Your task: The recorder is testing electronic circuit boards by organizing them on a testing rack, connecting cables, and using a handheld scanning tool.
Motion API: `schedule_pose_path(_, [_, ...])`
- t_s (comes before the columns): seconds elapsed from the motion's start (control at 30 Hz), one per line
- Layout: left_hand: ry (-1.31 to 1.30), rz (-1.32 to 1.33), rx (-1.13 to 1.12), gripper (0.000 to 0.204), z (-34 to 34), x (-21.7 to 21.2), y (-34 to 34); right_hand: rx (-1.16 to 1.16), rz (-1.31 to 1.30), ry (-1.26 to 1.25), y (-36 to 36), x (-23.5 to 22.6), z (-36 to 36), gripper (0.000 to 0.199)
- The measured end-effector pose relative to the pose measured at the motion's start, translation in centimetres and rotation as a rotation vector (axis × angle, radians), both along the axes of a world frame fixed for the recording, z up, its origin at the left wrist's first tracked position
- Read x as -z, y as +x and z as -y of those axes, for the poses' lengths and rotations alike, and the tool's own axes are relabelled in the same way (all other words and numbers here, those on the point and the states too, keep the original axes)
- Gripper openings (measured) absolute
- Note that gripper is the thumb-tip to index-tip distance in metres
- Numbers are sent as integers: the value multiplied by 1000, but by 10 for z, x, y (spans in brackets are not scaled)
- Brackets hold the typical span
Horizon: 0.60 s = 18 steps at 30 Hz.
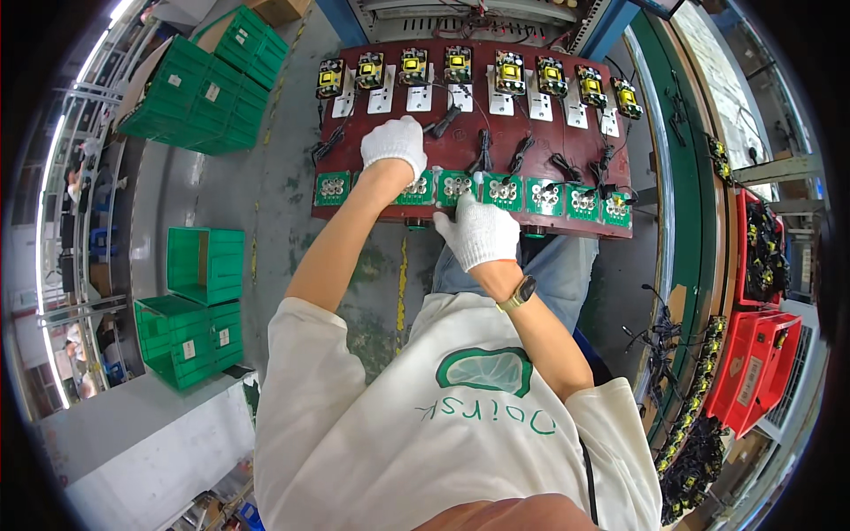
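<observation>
A dark red test bench spans the area in front of me. Along its near edge runs a row of green round-contact boards. Yellow-and-black circuit boards stand along its far side on white metal plates. My left hand, in a white knitted glove, hovers over the bench's left half, closed with its fingertips hidden; a black cable lies just beside it. My right hand, gloved too, rests at the near edge with thumb and forefinger apart, the forefinger touching a green contact board.
Several bundled black cables lie across the bench. Green crates stand on the floor at left. To the right, a green conveyor line carries boards and cables, with red bins beyond. Blue posts rise behind the bench.
</observation>
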<state>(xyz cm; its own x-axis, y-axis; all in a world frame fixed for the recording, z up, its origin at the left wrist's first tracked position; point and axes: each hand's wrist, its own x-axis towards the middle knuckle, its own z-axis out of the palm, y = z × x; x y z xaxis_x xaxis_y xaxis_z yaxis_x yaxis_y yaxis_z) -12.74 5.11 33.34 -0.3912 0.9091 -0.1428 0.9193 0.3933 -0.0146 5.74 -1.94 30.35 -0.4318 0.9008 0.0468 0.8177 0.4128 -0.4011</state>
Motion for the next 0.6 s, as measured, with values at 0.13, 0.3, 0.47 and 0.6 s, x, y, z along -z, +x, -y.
schedule_pose_path(0.13, [-63, 36, 43, 34, 0, 0, -18, 21, 36, -2, 7, 5, -16, 39])
schedule_pose_path(0.3, [71, 731, -81, 28, 4, -16, -58, 38, -774, -894, 32, -14, -52, 17])
schedule_pose_path(0.47, [404, 1736, -420, 24, 67, -14, -83, 80, -822, -807, 38, -43, -71, 12])
schedule_pose_path(0.6, [600, 1837, -320, 22, 103, 2, -65, 63, -653, -719, 21, -46, -70, 13])
